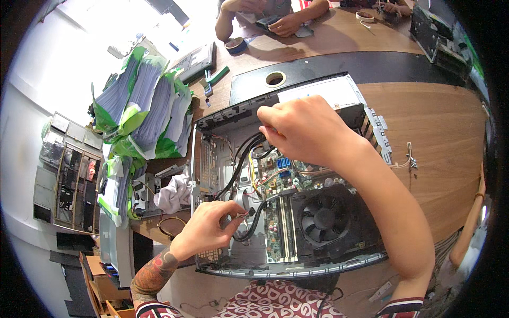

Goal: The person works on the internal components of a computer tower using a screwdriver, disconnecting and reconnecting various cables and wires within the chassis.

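An opened desktop computer case (289,274) lies flat on the table in front of me. Near its left front part, my left hand (208,227) pinches a cable connector (245,213) between thumb and fingers. My right hand (310,127) is closed over the far side of the case, beside a bundle of black cables (241,159); its fingertips are partly hidden, so what they hold cannot be made out. Between and below the hands is a green motherboard (273,233) with blue sockets (283,165) and pale memory slots (288,233). A black cooling fan (324,216) sits at the right.
Stacked papers in green covers (151,103) rise at the left, above a white cloth (175,193). Behind the case are a tape roll (275,79), a green-handled tool (218,75) and a laptop-like device (196,62). Across the table, a co-worker's hands (286,24) handle a dark part.
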The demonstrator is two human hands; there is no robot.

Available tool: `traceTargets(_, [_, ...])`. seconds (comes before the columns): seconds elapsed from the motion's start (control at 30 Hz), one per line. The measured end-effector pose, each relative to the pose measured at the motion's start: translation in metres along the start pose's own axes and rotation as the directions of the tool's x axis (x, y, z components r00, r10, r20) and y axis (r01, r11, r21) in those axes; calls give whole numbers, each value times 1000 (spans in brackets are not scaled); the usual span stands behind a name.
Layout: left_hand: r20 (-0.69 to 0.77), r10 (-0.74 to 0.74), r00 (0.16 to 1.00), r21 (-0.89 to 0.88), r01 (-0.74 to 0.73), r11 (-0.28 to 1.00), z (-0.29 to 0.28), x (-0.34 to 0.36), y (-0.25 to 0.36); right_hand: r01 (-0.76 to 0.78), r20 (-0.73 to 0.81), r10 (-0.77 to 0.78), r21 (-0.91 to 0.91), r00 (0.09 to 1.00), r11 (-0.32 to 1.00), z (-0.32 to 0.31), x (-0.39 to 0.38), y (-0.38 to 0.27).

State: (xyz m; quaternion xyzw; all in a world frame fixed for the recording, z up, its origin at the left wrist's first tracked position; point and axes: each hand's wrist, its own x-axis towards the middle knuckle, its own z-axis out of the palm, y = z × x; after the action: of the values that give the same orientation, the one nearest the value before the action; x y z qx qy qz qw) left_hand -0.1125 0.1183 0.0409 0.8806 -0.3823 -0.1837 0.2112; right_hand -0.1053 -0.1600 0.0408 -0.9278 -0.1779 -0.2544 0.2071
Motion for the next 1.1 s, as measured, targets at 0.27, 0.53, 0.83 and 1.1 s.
traceTargets(0.27, [112, 89, 990, 172, -108, 979, 3, 6, -3, -3, 12, 3, -15, 1000, 1000, 0, 1, 0])
traceTargets(0.53, [244, 131, 961, 105, -160, 981, 9, 13, -4, 6, 5, -6, -5, 1000, 1000, -1, 2, 0])
traceTargets(0.83, [150, 90, 985, 104, -106, 989, 15, 10, -1, -10, 50, 11, -30, 999, 1000, -4, 2, -1])
traceTargets(1.1, [15, 184, 983, 178, -183, 967, 23, 4, -2, -10, 79, 13, -29, 997, 1000, -6, 2, -2])
